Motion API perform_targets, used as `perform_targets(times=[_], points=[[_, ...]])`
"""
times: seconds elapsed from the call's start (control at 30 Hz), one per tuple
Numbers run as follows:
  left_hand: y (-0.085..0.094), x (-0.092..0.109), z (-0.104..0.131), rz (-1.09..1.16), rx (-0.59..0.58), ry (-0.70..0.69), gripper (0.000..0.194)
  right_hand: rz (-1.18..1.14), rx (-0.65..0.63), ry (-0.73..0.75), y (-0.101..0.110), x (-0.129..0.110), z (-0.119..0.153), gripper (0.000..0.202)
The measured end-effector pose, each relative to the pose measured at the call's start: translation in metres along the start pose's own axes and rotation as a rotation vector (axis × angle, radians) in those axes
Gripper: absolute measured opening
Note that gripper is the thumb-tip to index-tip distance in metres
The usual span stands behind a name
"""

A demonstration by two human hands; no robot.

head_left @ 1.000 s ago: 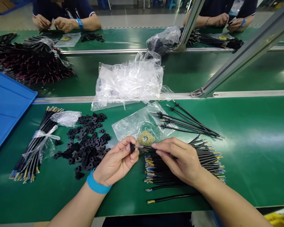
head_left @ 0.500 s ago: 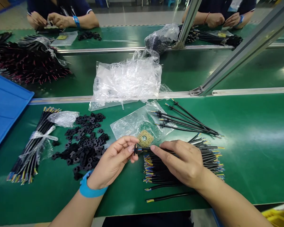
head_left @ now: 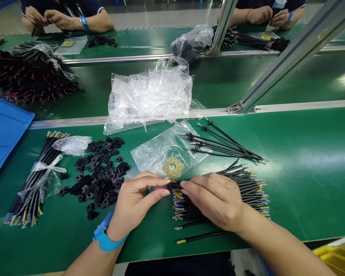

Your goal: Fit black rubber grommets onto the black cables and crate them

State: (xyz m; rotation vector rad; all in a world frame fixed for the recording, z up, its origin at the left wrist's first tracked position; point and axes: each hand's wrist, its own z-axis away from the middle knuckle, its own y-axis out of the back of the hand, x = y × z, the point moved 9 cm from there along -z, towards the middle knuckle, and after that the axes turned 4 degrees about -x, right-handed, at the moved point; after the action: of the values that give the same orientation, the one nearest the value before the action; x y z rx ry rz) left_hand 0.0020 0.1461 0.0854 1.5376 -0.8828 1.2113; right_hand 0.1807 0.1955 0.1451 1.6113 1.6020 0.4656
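Observation:
My left hand (head_left: 143, 197) pinches a small black grommet (head_left: 169, 186) between thumb and forefinger, at the end of a black cable. Closed around that black cable (head_left: 176, 185), my right hand (head_left: 214, 197) sits just to the right, over a spread of cut cables (head_left: 253, 188) with coloured wire ends. Behind the fingers, a tan sponge (head_left: 173, 167) with a hole in its middle lies on a flat clear plastic bag (head_left: 149, 153). Left of my hands is a heap of loose black grommets (head_left: 103, 168). Several cables with grommets fitted (head_left: 224, 142) lie beyond my right hand.
A tied cable bundle (head_left: 36, 180) lies at the left beside a blue bin (head_left: 5, 130). Crumpled clear bags (head_left: 149, 96) rest across the metal rail. A slanted metal post (head_left: 276, 65) rises at the right. Two people work across the bench, their hands (head_left: 59, 18) over the table.
My left thumb and fingers have moved along onto the grommet, which now sits closer to my right hand. My right fingers have curled tighter around the cable. The view has shifted slightly.

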Motion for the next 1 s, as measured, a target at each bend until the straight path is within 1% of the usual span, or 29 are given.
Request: perform_targets(times=[0.1, 0.17, 0.27, 0.43, 0.53, 0.63, 0.73, 0.8, 0.87, 0.9, 0.93, 1.0], points=[[0.0, 0.01, 0.0, -0.059, 0.003, -0.104, 0.018, -0.13, -0.02, -0.126, -0.008, 0.01, -0.001, 0.011], [-0.002, 0.014, 0.001, -0.092, -0.009, -0.152, 0.022, -0.207, -0.056, -0.188, -0.014, 0.015, -0.001, 0.011], [-0.006, 0.018, 0.002, -0.127, -0.046, -0.211, 0.029, -0.31, -0.096, -0.243, -0.019, 0.021, 0.001, 0.011], [-0.015, 0.021, 0.003, -0.12, -0.119, -0.252, 0.035, -0.494, -0.179, -0.335, -0.03, 0.027, 0.004, 0.014], [-0.02, 0.021, 0.004, -0.093, -0.162, -0.263, 0.038, -0.551, -0.224, -0.375, -0.036, 0.026, 0.006, 0.017], [-0.023, 0.02, 0.004, -0.063, -0.187, -0.274, 0.037, -0.571, -0.235, -0.381, -0.039, 0.024, 0.007, 0.021], [-0.024, 0.017, 0.003, -0.028, -0.204, -0.256, 0.034, -0.575, -0.23, -0.366, -0.04, 0.024, 0.006, 0.025], [-0.025, 0.014, 0.002, -0.021, -0.213, -0.239, 0.032, -0.563, -0.223, -0.341, -0.04, 0.024, 0.005, 0.027], [-0.024, 0.012, 0.003, -0.028, -0.226, -0.221, 0.031, -0.523, -0.192, -0.286, -0.036, 0.021, 0.001, 0.028], [-0.023, 0.01, 0.003, -0.03, -0.24, -0.205, 0.034, -0.493, -0.169, -0.251, -0.033, 0.019, -0.001, 0.027], [-0.022, 0.009, 0.003, -0.025, -0.256, -0.181, 0.041, -0.459, -0.147, -0.216, -0.028, 0.017, -0.003, 0.026], [-0.014, 0.008, 0.004, 0.01, -0.266, -0.126, 0.065, -0.39, -0.106, -0.174, -0.018, 0.015, -0.006, 0.023]])
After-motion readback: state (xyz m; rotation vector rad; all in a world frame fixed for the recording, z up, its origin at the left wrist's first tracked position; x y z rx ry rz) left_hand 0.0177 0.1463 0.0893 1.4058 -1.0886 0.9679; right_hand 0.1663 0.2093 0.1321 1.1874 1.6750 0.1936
